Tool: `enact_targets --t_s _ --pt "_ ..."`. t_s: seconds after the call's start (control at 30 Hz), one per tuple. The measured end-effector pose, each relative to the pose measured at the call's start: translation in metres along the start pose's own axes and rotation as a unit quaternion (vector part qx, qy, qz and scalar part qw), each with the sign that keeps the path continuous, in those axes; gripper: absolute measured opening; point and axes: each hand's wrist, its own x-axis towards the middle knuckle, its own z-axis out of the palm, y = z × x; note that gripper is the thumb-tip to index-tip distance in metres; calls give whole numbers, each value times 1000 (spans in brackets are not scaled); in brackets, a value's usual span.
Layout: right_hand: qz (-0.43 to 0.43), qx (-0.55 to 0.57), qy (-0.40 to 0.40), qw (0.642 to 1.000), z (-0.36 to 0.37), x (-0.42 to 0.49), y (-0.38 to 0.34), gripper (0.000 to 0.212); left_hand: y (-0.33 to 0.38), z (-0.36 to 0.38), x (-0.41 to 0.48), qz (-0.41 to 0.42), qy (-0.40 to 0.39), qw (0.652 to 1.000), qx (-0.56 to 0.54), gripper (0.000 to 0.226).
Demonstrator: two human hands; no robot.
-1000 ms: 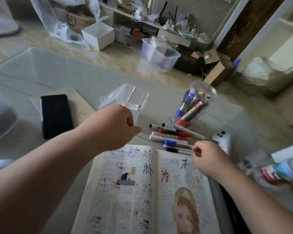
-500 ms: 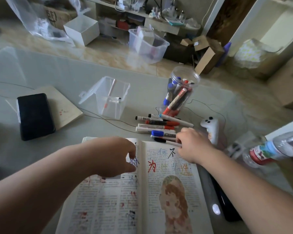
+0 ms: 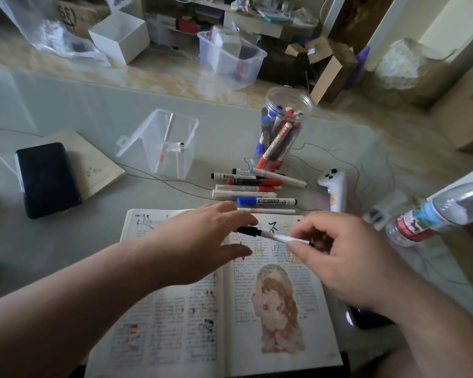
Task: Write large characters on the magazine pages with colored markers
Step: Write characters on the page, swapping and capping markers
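magazine (image 3: 230, 336) lies open on the desk (image 3: 66, 241), near edge; several big characters already along the page tops, lower areas unwritten. right hand (image 3: 347, 263) pinches a black-capped marker (image 3: 268, 235) above the right page, cap on. left hand (image 3: 202, 241) fingers loosely spread by the cap, contact unclear. loose markers (image 3: 246, 189) just past the top edge, bottle (image 3: 432, 214) to the right, so it's tight there

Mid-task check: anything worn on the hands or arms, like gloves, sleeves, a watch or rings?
Nothing visible. The left hand and right hand are bare, no gloves or rings showing. The left forearm and right forearm are bare to the frame edge: no sleeves, watch or bands.
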Motion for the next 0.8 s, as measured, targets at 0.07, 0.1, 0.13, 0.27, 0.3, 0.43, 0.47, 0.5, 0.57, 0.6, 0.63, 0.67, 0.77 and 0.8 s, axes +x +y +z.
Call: enact_targets --t_s 0.07,0.1,0.13,0.27,0.3,0.43,0.47,0.5,0.57,0.6,0.63,0.67,0.77,0.8 --pt "34 154 35 987 5 1 5 8 2 3 1 2 7 1000 -4 28" --pt "51 249 43 966 9 4 7 11 2 5 2 1 17 1000 -10 23" --pt "69 342 47 936 13 8 8 16 2 7 2 2 30 999 -18 20" --pt "86 478 4 874 31 19 1 16 12 10 2 13 81 994 -68 25" --pt "84 463 -6 883 36 19 -1 17 14 10 2 21 84 993 -80 28" --pt "102 512 -13 853 46 22 2 20 12 7 3 11 52 992 -110 27" --pt "107 537 -15 836 47 22 2 22 11 4 3 11 47 992 -114 25" --pt "109 555 -19 825 48 21 0 23 11 0 4 12 45 992 -115 23" --pt "111 571 -20 813 48 21 -6 21 12 -6 5 9 36 993 -116 24" --pt "115 584 -2 804 47 24 -4 20 10 -8 5 6 28 994 -108 25" --pt "132 606 39 784 42 29 2 20 4 -8 4 -2 15 996 -88 27" --pt "153 633 96 753 34 35 11 21 -6 -9 3 -18 -1 998 -61 29" --pt "157 601 237 747 10 46 42 30 -35 -12 -6 -88 -23 996 -26 31" --pt "141 553 238 786 13 43 47 27 -40 -12 -8 -84 -26 996 -32 29"
